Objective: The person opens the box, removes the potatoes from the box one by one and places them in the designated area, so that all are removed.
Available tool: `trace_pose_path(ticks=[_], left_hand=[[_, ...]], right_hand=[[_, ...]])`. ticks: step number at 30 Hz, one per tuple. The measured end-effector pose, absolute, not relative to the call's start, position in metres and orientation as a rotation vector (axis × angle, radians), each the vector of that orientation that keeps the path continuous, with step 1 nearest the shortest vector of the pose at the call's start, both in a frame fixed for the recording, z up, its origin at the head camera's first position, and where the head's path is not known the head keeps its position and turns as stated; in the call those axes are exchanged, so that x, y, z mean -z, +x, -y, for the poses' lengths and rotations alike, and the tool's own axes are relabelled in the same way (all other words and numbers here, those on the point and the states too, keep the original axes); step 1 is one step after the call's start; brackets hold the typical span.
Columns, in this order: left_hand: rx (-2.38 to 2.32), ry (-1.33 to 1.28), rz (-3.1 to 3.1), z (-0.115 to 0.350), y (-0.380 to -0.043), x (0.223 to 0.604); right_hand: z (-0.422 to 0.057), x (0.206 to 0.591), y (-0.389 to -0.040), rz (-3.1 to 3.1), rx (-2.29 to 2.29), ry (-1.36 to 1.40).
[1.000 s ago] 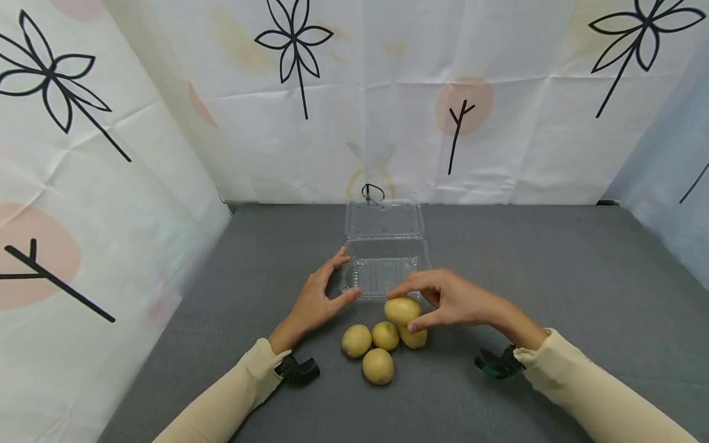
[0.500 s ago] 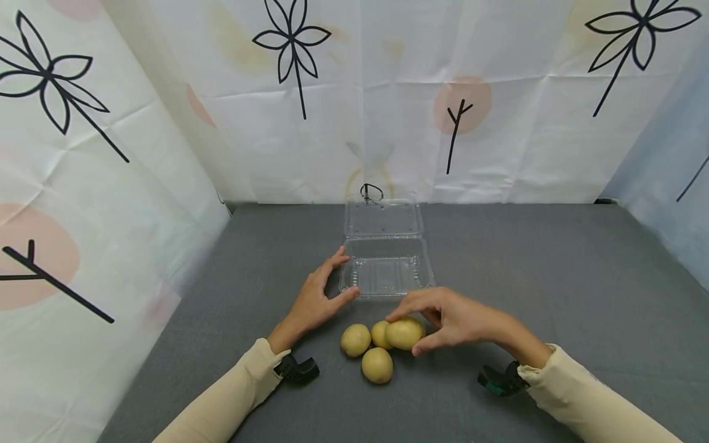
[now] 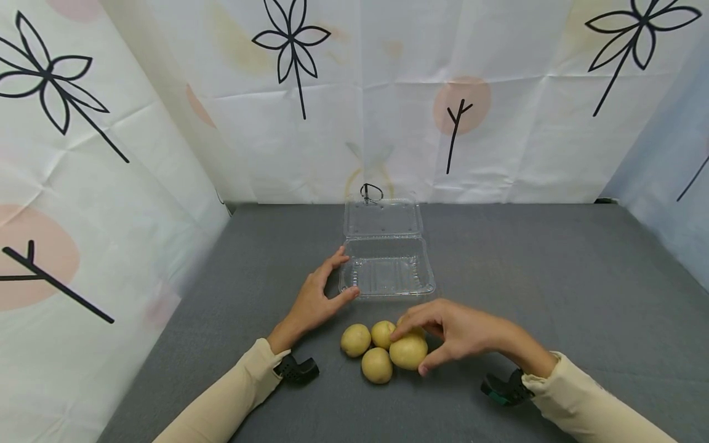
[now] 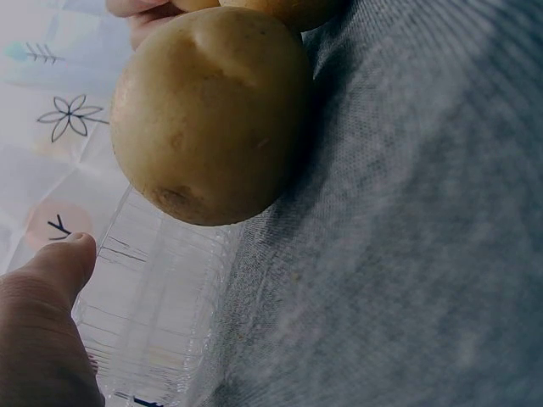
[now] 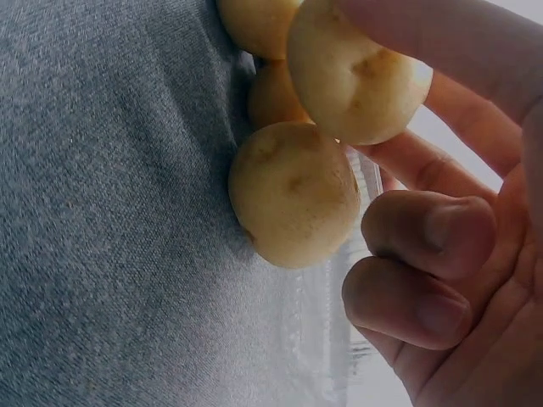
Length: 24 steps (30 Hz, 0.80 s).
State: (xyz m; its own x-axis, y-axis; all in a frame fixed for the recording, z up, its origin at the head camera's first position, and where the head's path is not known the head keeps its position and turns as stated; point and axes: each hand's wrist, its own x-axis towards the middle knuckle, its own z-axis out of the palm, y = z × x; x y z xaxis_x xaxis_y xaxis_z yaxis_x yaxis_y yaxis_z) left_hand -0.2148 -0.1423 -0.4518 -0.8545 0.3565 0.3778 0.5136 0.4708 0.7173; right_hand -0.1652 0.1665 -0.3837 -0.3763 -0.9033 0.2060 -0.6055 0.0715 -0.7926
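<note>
My right hand (image 3: 456, 329) pinches a yellow potato (image 3: 408, 353) between thumb and fingertips, at the right side of a small cluster. In the right wrist view this held potato (image 5: 352, 85) is up against the thumb, with another potato (image 5: 293, 199) just behind it. Beside it in the head view sit a front potato (image 3: 377, 367), a left potato (image 3: 356, 340) and a back potato (image 3: 382, 334); one more is mostly hidden under the right fingers. My left hand (image 3: 314, 301), fingers spread, rests at the left edge of a clear plastic clamshell box (image 3: 384, 294), its lid raised.
A grey cloth-covered table (image 3: 554, 277) spreads under everything. White printed fabric (image 3: 415, 141) hangs behind it, with more fabric (image 3: 111, 215) on the left side. Black cameras (image 3: 299, 370) are strapped to both wrists.
My right hand has carried the potato down and toward me, from close to the box's front edge to the right side of the cluster. The left hand stays in place.
</note>
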Motion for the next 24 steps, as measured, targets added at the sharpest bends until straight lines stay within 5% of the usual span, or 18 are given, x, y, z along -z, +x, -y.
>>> trace_pose_path(ticks=[24], left_hand=[[1.338, -0.775, 2.536, 0.142, -0.215, 0.452]], right_hand=[[-0.159, 0.383, -0.151, -2.296, 0.784, -1.622]])
